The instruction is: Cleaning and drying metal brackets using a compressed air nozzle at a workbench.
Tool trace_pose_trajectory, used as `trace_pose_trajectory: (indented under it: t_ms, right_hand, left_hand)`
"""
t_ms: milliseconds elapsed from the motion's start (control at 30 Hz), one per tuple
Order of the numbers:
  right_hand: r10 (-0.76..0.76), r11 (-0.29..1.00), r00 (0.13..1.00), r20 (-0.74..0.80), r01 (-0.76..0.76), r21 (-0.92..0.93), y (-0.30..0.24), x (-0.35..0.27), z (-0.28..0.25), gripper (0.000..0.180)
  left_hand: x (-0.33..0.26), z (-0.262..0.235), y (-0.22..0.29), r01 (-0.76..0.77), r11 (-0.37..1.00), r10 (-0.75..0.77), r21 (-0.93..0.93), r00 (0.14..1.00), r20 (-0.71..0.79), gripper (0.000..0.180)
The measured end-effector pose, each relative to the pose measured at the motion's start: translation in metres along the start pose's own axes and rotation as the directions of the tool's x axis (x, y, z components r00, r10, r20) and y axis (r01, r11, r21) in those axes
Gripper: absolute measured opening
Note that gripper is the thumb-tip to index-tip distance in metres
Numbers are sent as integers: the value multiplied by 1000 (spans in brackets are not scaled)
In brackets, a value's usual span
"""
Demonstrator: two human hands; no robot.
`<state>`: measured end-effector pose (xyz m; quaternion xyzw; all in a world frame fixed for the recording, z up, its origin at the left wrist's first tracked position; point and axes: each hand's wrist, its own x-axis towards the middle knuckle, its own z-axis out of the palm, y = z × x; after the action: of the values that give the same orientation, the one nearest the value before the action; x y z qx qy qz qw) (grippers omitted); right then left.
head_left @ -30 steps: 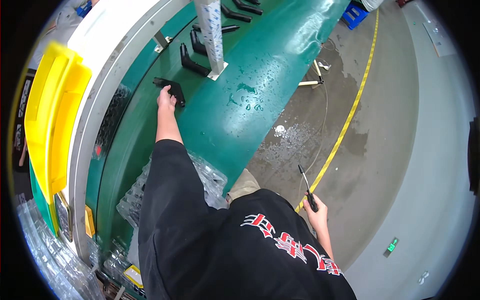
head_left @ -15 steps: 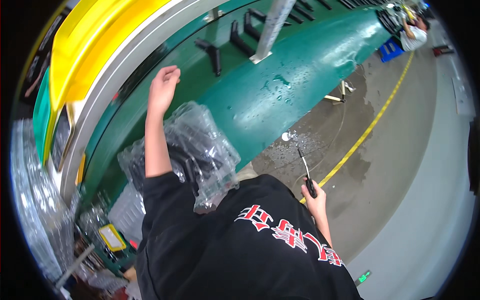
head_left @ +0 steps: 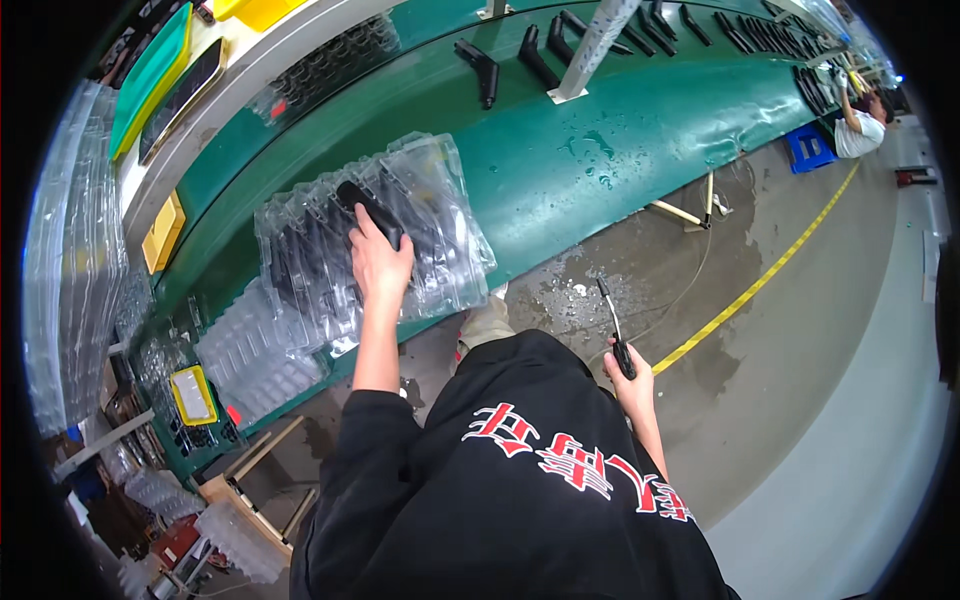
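My left hand [head_left: 382,268] is closed on a black angled handle-like part [head_left: 368,210], over a clear plastic blister tray [head_left: 450,200]. Several similar dark parts sit in the tray's slots. The tray lies on the green work surface, close to my body. Off to the right, above the floor, my right hand [head_left: 634,385] grips a screwdriver-like tool [head_left: 623,358] with a black handle, a thin metal shaft and a dark tip. The tool points away from me.
Black angled parts [head_left: 538,60] lie in a row along the green belt [head_left: 420,90], near a metal post [head_left: 590,50]. More clear trays [head_left: 255,350] lie at the left. A person [head_left: 862,130] works at the far right by a blue stool [head_left: 808,148]. The floor [head_left: 560,280] is wet.
My left hand has come down from over the belt to the tray and now holds a black part. The view has shifted, and the right hand still holds the tool.
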<state>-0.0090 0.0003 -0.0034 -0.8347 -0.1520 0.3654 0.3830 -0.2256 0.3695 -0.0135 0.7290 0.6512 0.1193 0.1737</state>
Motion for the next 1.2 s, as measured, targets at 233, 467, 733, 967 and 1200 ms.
trace_pose_trajectory:
  t_ms: [233, 467, 733, 967, 1200]
  right_hand:
    - [0, 991, 987, -161, 22, 134, 61, -68, -24, 30]
    - [-101, 986, 928, -359, 142, 90, 114, -136, -30, 29]
    - [-249, 937, 852, -461, 332, 106, 105, -207, -41, 33]
    - [-165, 959, 807, -567, 265, 97, 130, -247, -48, 33]
    - [-129, 978, 771, -623, 204, 50, 158, -260, -49, 32]
  left_hand:
    - [20, -22, -21, 158, 793, -157, -588, 986, 53, 46]
    - [-45, -14, 84, 509, -48, 180, -859, 851, 494, 20]
    - [-227, 77, 220, 840, 237, 507, -488, 322, 800, 25]
    - [-314, 135, 251, 855, 367, 478, -365, 163, 863, 23]
    - [-366, 146, 263, 881, 365, 437, -300, 122, 891, 20]
